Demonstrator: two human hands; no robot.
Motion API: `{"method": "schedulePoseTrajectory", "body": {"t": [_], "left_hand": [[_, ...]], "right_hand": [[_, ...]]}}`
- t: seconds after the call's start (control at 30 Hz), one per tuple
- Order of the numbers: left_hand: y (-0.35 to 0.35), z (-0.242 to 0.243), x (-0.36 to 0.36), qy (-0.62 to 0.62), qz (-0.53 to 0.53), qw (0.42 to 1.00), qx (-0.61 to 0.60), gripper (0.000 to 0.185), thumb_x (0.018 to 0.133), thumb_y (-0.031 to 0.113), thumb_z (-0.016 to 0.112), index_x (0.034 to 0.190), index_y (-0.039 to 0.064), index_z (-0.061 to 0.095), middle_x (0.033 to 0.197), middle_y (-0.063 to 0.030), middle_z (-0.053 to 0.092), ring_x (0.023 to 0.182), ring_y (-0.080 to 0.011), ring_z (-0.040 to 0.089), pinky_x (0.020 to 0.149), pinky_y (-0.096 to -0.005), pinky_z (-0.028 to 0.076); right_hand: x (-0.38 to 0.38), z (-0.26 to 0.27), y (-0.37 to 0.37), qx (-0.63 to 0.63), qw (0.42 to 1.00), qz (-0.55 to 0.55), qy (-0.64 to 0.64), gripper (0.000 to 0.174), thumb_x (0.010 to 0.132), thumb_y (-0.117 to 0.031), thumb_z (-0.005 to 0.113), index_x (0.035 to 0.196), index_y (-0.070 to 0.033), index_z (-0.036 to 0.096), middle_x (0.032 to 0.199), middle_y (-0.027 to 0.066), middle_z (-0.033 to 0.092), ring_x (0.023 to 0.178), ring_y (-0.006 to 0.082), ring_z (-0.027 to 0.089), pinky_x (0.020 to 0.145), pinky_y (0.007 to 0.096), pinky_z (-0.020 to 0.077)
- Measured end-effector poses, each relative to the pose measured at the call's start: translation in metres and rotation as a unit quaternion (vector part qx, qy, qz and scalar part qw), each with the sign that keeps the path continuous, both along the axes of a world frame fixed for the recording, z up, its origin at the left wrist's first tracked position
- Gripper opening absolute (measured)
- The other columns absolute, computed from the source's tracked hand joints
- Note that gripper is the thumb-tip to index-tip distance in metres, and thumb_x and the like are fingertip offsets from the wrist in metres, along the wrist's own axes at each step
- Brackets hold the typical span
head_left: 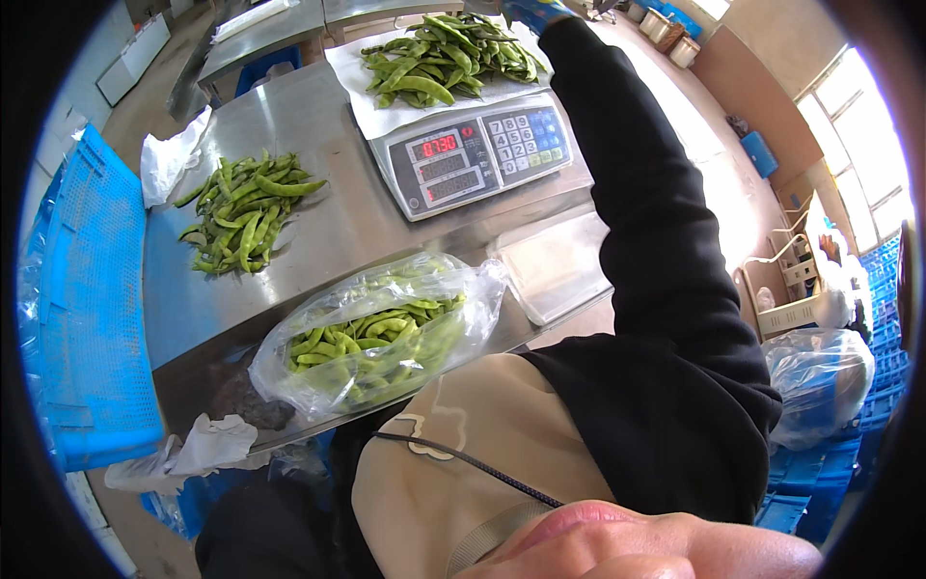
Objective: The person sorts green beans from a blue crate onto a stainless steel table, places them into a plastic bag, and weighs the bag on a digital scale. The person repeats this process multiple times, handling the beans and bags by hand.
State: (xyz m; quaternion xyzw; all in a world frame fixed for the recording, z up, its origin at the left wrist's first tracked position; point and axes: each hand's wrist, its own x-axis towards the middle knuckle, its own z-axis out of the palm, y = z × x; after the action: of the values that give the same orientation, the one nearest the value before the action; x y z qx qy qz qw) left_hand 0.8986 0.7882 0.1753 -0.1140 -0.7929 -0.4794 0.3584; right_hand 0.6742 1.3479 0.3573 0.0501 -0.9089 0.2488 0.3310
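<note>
My right arm in a black sleeve reaches to the far side of the steel table [311, 116]. At the top edge of the view my right hand [537, 10], in a blue patterned glove, is partly cut off, so its grip is hidden. It is nearest to a heap of flat green bean pods [456, 58], which lies on a white sheet [354, 94] over the platform of a digital scale [474, 155]. My left hand is out of view. Close to my chest, a clear plastic bag [477, 289] gapes around more pods [369, 333].
Another pile of pods [249, 210] lies on the table's left side, by a crumpled white sheet [170, 163]. A blue perforated crate [98, 304] stands along the left edge. Right of the bag is a stack of clear plastic bags [553, 264]. Crumpled white paper [217, 441] hangs at the near corner.
</note>
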Motion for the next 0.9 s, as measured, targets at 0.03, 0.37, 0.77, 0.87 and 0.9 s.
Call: {"method": "schedulePoseTrajectory", "body": {"t": [0.03, 0.37, 0.77, 0.87, 0.9], "left_hand": [[-0.009, 0.003, 0.001, 0.027, 0.016, 0.999, -0.013, 0.054, 0.105, 0.025, 0.047, 0.151, 0.011, 0.024, 0.128, -0.0183, 0.056, 0.102, -0.0334, 0.065, 0.092, -0.0521, 0.052], [-0.092, 0.049, 0.030, 0.263, 0.157, 0.919, -0.247, 0.058, 0.105, 0.021, 0.046, 0.154, 0.014, 0.017, 0.126, -0.0183, 0.057, 0.100, -0.0352, 0.066, 0.092, -0.0548, 0.051], [-0.037, 0.082, -0.070, 0.424, 0.114, 0.795, -0.419, 0.046, 0.104, 0.015, 0.050, 0.148, 0.009, 0.035, 0.121, -0.0170, 0.059, 0.109, -0.0368, 0.062, 0.100, -0.0565, 0.046], [-0.050, 0.064, -0.088, 0.256, 0.073, 0.918, -0.293, 0.029, 0.101, 0.011, 0.057, 0.128, 0.002, 0.057, 0.116, -0.0140, 0.062, 0.107, -0.0295, 0.062, 0.099, -0.0458, 0.048], [-0.037, 0.054, -0.105, 0.157, 0.023, 0.979, -0.127, 0.023, 0.099, 0.009, 0.059, 0.120, 0.001, 0.063, 0.114, -0.0124, 0.064, 0.106, -0.0253, 0.062, 0.098, -0.0400, 0.049]], "right_hand": [[-0.011, 0.002, 0.004, 0.038, 0.998, -0.036, -0.021, 0.052, 0.092, -0.033, 0.066, 0.131, 0.000, 0.058, 0.110, 0.0114, 0.066, 0.095, 0.0217, 0.066, 0.084, 0.0362, 0.0535], [-0.042, -0.027, -0.009, 0.093, 0.991, -0.051, -0.083, 0.046, 0.091, -0.032, 0.068, 0.125, -0.002, 0.062, 0.110, 0.0102, 0.068, 0.095, 0.0200, 0.067, 0.085, 0.0343, 0.0540], [0.033, -0.013, -0.025, -0.008, 0.990, 0.024, 0.138, 0.039, 0.091, -0.031, 0.071, 0.118, -0.004, 0.067, 0.110, 0.0087, 0.071, 0.096, 0.0178, 0.069, 0.085, 0.0319, 0.0545], [0.084, -0.036, -0.063, -0.118, 0.969, 0.170, 0.138, 0.037, 0.091, -0.031, 0.072, 0.116, -0.004, 0.068, 0.110, 0.0084, 0.071, 0.097, 0.0173, 0.069, 0.085, 0.0314, 0.0546], [0.106, -0.052, -0.078, -0.163, 0.956, 0.226, 0.092, 0.036, 0.091, -0.031, 0.072, 0.116, -0.004, 0.069, 0.110, 0.0082, 0.071, 0.097, 0.0171, 0.069, 0.085, 0.0312, 0.0547]]}}
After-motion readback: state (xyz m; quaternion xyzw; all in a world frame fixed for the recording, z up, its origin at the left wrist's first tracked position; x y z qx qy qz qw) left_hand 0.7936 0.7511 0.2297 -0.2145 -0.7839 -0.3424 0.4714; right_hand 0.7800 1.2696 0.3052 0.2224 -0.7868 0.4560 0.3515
